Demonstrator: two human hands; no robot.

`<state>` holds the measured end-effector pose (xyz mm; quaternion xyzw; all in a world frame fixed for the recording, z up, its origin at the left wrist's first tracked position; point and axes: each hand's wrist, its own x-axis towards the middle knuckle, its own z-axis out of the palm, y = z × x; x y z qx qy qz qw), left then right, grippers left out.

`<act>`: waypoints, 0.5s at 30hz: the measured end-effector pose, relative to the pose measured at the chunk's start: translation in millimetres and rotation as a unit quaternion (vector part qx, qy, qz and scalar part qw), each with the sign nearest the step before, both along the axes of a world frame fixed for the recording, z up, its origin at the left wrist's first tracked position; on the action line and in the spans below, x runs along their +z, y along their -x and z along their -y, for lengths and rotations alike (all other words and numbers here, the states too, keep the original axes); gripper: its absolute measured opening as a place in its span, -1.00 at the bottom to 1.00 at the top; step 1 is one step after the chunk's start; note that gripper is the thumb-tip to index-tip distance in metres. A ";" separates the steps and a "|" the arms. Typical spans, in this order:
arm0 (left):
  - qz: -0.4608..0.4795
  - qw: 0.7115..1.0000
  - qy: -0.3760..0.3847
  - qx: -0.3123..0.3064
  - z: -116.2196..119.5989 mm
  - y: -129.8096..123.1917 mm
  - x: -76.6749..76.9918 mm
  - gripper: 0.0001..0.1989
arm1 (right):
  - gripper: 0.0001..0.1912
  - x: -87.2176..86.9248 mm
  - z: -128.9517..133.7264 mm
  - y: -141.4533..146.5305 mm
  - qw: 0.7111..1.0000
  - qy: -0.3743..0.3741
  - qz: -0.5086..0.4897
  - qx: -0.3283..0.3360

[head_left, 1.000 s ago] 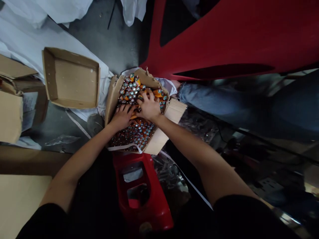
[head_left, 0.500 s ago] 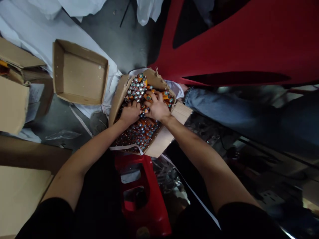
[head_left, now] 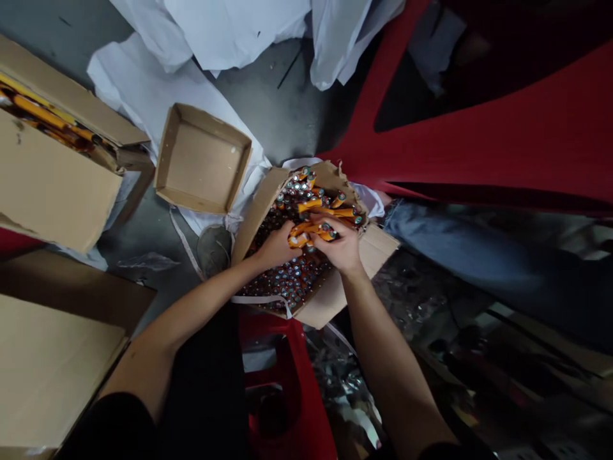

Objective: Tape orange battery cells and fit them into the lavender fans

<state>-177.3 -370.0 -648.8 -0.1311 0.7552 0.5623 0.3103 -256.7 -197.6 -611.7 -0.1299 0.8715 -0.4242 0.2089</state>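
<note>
An open cardboard box (head_left: 256,204) holds a dense mass of thin orange pieces with shiny round ends (head_left: 292,278). Over its middle, my left hand (head_left: 279,247) has its fingers wrapped round one side of a bunch of orange pieces (head_left: 301,235). From the other side my right hand (head_left: 341,245) grips the same bunch, thumb and fingers closing on it. More orange pieces (head_left: 338,211) lie loose and slanted near the box's far right side. The exact shape of the pieces is too small to tell.
A shallow carton (head_left: 204,160) lies on white sheeting beyond the box. Larger cartons (head_left: 52,179) stand at the left, one with orange items inside. Red plastic (head_left: 488,140) spans the upper right, near a person's jeans-clad leg (head_left: 454,239). A red stool (head_left: 306,390) is below the box.
Both hands have come up from among the pieces with a bunch between them. Several orange pieces at the far side now lie more slanted. The whole view has shifted, with things lower and further right.
</note>
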 end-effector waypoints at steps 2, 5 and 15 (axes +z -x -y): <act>-0.032 0.999 -0.033 0.026 3.7 -4.7 6.8 -0.68 | -0.82 18.5 6.0 -14.4 0.999 0.011 -0.005 -0.038; -0.118 0.991 -0.046 0.043 24.5 -11.3 31.7 -0.68 | -0.83 55.3 18.6 -35.6 0.996 0.047 -0.038 -0.066; -0.146 0.923 0.304 0.187 211.6 -17.1 15.0 -0.52 | -0.47 43.7 222.9 12.6 0.964 -0.100 -0.067 0.237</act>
